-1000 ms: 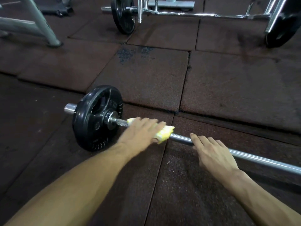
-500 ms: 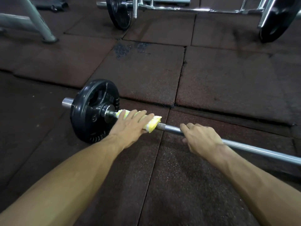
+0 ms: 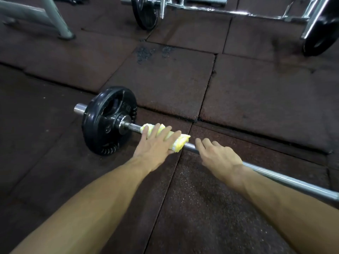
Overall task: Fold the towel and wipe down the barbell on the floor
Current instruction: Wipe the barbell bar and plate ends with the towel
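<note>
A chrome barbell (image 3: 286, 179) lies on the rubber floor, running from left to lower right, with a black weight plate (image 3: 102, 121) on its left end. A folded yellow and white towel (image 3: 178, 143) is wrapped over the bar just right of the plate. My left hand (image 3: 156, 143) presses down on the towel, fingers spread across it. My right hand (image 3: 220, 158) rests on the bare bar right of the towel, its fingers curled over the shaft.
The floor is dark red rubber tiles (image 3: 256, 92) with seams. A second barbell with black plates (image 3: 145, 11) and chrome rack parts (image 3: 311, 21) stand at the back. A grey metal frame leg (image 3: 58, 21) stands at the upper left.
My left hand with the towel slid left toward the plate and then back a little right. My right hand curled its fingers over the bar.
</note>
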Demonstrator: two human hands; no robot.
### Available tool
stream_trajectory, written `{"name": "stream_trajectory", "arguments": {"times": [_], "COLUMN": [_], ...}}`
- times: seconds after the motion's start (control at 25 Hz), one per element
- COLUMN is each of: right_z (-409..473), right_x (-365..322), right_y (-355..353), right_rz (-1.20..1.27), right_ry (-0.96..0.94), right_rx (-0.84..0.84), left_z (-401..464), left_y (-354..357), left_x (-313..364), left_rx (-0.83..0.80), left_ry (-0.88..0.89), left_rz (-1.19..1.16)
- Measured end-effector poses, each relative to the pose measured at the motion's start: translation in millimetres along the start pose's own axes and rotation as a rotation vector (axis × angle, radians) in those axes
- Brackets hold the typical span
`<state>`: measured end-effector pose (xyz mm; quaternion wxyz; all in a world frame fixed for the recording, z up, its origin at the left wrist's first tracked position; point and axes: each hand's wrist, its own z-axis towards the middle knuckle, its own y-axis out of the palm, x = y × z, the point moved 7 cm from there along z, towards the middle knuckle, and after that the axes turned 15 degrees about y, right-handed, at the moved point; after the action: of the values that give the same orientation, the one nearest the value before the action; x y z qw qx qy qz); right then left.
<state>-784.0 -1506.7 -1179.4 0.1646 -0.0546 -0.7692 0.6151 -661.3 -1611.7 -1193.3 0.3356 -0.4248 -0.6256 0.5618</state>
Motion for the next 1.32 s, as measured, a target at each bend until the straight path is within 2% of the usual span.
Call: {"name": "stream_trajectory", "arguments": {"times": [0.16,0.24,0.32,0.4,0.48,0.56,0.64,0.72,0.88,1.0,1.12,1.24,1.32], "right_z": [9,10,4,5,3,0,-2,-2,0,-6,-5,3,3], "right_x": [0,3,3,1,0,-3,0,0,-2,9,10,13,22], "right_y": [-3,3,9,11,9,8,7,8,11,8,12,11,10], "right_rz": [0.038,0.07,0.043,0.03,0.072,0.121,0.054,0.009,0.041,0.021,0.105,0.21,0.193], "right_ry": [-0.006,0.0,0.02,0.035,0.021,-0.026,-0.028,-0.02,-0.063,0.01,0.003,-0.021,-0.011], "right_rx": [-0.001,-0.046,0.036,0.147,0.203,0.162,0.224,0.29,0.178,0.231,0.129,0.019,0.031], "left_z": [-18,-17,-2,6,-4,-17,-22,-21,4,11,-1,13,20], "left_y": [11,7,2,4,8,6,7,6,4,-3,2,-3,-7], "left_x": [-62,-60,-23,11,10,-35,-74,-59,49,7,-15,53,73], "left_rx": [-0.039,-0.043,0.007,-0.01,0.014,0.032,-0.039,-0.073,-0.045,-0.03,-0.061,-0.063,-0.053], "left_ry": [-0.208,-0.269,-0.202,-0.014,0.108,0.042,-0.112,-0.159,0.132,0.036,-0.084,0.095,0.16], "left_rz": [-0.023,-0.006,-0.046,-0.033,0.057,0.06,-0.003,-0.054,-0.014,0.021,0.015,-0.042,-0.014]}}
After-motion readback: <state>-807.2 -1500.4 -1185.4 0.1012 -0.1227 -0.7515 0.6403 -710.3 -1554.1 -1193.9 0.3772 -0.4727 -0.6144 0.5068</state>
